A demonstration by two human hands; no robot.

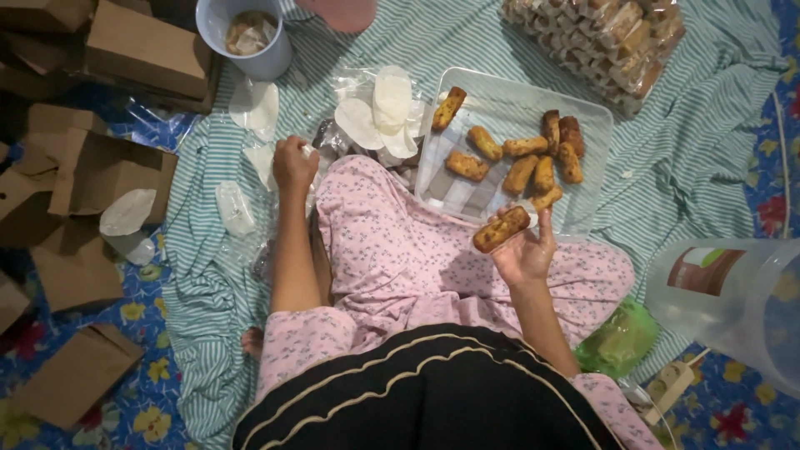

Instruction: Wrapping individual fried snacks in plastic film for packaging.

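Centrally in the frame, a golden-brown oblong pastry (502,229) in a clear plastic sleeve was held up by the right hand (525,250), pinched between thumb and fingertips with the palm turned upward. It was kept just below the lower edge of a clear rectangular plastic tray (500,92), in which about ten more baked brown pastries (533,158) were scattered, mostly toward its right half. The left hand (293,162) was closed into a loose fist at centre left, resting on a heap of crumpled clear plastic wrappers (333,137); whether anything was gripped inside it could not be told. White round paper liners (383,112) were piled just to the right of that hand, beside the tray's left edge.

A striped teal and white cloth (708,142) was spread under everything, over a blue floral mat (750,408). At the upper right, a clear bag of wrapped pastries (608,42) was seen. A pale blue plastic cup (242,37) holding scraps was set at the upper left, next to flattened brown cardboard boxes (100,167) stacked down the left side. A large translucent plastic jar (733,300) was lying at the right edge, with a green plastic bag (621,337) near the right forearm. Pink flowered trousers (400,250) covered the folded legs between the two arms.
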